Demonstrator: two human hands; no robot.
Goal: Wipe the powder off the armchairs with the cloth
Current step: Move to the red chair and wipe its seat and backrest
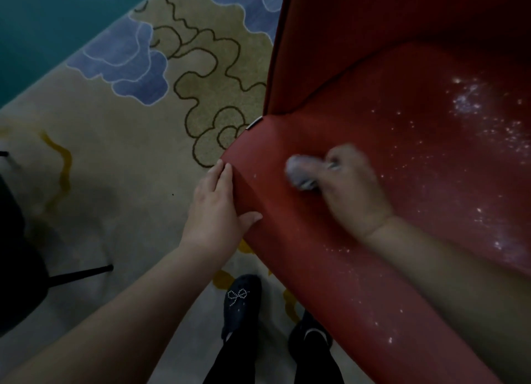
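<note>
Wiping in hand: right hand (pixel 349 188) grips balled cloth (pixel 300 171) on armchair (pixel 330 125) seat; left hand (pixel 214 208) fingers straight, bracing edge; next, likely sweep toward thick powder (pixel 471 102).

Red seat, white speckles, patterned rug

The armchair (pixel 359 102) is showing a deep red all over, with white powder (pixel 471 99) speckling its seat. The cloth (pixel 300 171) is looking pale grey-white. The rug (pixel 120 154) is displaying a cream ground with blue cloud shapes outlined in white, olive patches edged in dark brown scrolls, and mustard-yellow squiggles. The slipper (pixel 241 303) is appearing dark navy, carrying a bow of tiny pale studs
</note>
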